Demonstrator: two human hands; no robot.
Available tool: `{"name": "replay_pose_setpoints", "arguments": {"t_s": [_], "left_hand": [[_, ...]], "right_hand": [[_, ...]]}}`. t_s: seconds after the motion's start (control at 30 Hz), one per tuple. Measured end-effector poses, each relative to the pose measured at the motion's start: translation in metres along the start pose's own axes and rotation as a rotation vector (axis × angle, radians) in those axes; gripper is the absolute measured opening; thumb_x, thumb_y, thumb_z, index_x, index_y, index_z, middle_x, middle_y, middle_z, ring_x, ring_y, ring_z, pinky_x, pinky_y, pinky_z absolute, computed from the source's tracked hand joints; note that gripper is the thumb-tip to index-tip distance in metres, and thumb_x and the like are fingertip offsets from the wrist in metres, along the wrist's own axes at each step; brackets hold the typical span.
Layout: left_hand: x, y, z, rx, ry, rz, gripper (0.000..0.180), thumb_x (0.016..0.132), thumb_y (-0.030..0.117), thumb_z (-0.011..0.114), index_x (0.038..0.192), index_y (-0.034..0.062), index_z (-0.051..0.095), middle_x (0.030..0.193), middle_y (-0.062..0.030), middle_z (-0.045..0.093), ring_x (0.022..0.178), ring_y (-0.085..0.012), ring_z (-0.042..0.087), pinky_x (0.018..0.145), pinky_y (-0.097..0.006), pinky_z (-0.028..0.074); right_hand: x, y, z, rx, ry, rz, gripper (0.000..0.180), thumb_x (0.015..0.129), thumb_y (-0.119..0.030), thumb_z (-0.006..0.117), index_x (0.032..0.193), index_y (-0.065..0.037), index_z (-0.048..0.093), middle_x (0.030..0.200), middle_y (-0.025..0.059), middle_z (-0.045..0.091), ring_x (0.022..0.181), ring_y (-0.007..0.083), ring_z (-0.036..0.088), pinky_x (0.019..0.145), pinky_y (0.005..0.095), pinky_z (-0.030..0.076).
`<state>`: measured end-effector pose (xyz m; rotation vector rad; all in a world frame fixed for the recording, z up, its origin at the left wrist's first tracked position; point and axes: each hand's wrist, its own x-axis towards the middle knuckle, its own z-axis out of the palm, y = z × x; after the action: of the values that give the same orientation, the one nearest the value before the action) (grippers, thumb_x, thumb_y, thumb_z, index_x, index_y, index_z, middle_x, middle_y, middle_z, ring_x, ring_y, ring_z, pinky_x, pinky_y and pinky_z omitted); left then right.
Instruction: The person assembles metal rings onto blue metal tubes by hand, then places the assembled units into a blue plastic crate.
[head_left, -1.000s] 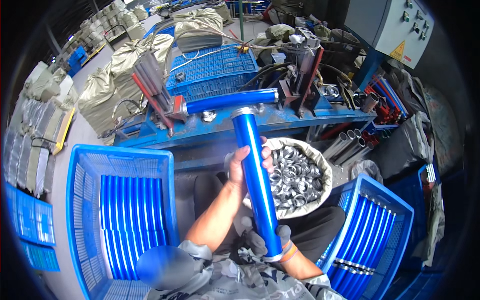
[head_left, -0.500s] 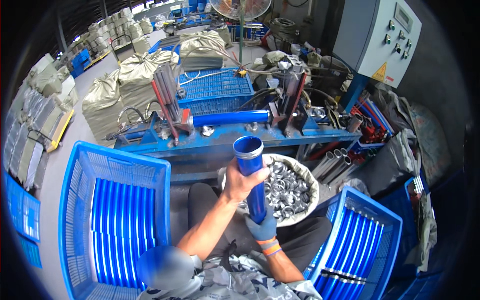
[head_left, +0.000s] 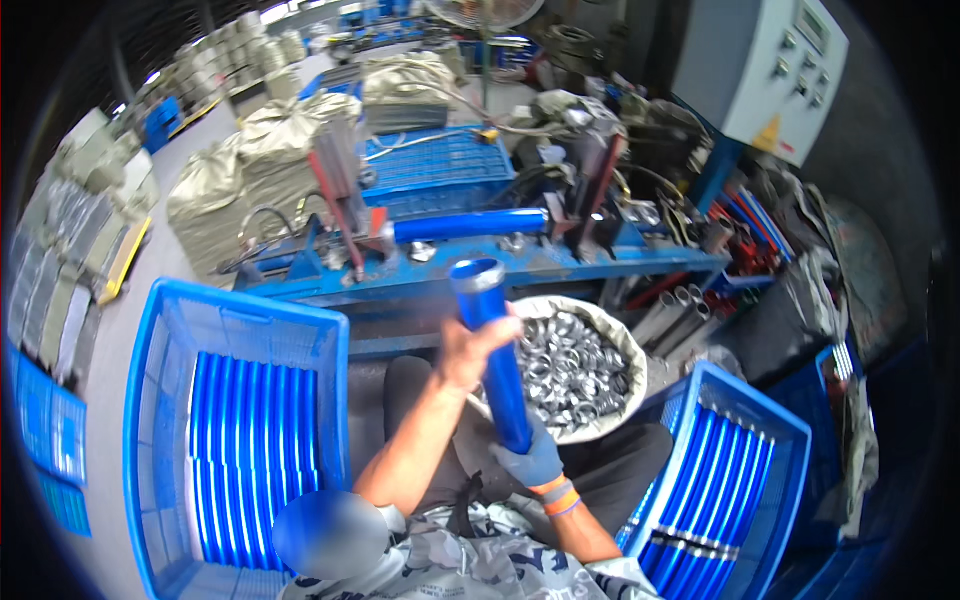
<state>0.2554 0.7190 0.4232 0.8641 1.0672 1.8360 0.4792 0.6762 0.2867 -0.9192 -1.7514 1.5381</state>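
Blue and glossy, the tube point(head_left: 506, 385) slants upward over the lap, its silvery-collared end uppermost, in front of the pale sack point(head_left: 636, 396) of metal rings point(head_left: 575, 365). I have the gloved right hand point(head_left: 532, 460) wrapped around its lower end. My bare left hand point(head_left: 467, 355) is at its upper part, thumb across the front; blur keeps me from telling whether it grips. Beyond, I see a second blue tube point(head_left: 470, 225) lying level between two uprights on the blue bench point(head_left: 480, 277). Tube-filled plastic crates, left crate point(head_left: 137, 400) and right crate point(head_left: 800, 470), flank me.
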Motion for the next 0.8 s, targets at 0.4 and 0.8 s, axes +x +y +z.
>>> {"name": "replay_pose_setpoints", "arguments": {"t_s": [0.4, 0.8], "left_hand": [[0.015, -0.107, 0.051, -0.251, -0.354, -0.263, 0.076, 0.110, 0.041, 0.081, 0.169, 0.0045, 0.049, 0.150, -0.0139, 0.070, 0.133, -0.0275, 0.069, 0.117, -0.046, 0.056], [-0.056, -0.200, 0.017, -0.081, -0.449, -0.457, 0.042, 0.110, 0.017, 0.081, 0.149, 0.0073, 0.067, 0.133, -0.0092, 0.076, 0.116, -0.0204, 0.073, 0.101, -0.038, 0.060]], "right_hand": [[-0.116, -0.016, -0.126, -0.004, 0.233, 0.012, 0.088, 0.097, -0.034, 0.091, 0.171, -0.007, 0.053, 0.143, 0.0137, 0.077, 0.130, 0.0209, 0.074, 0.113, 0.0386, 0.059], [-0.577, 0.115, -0.209, -0.641, 0.837, 1.020, 0.066, 0.079, -0.029, 0.094, 0.137, -0.004, 0.074, 0.118, 0.0193, 0.084, 0.105, 0.0343, 0.083, 0.096, 0.0473, 0.064]]}}
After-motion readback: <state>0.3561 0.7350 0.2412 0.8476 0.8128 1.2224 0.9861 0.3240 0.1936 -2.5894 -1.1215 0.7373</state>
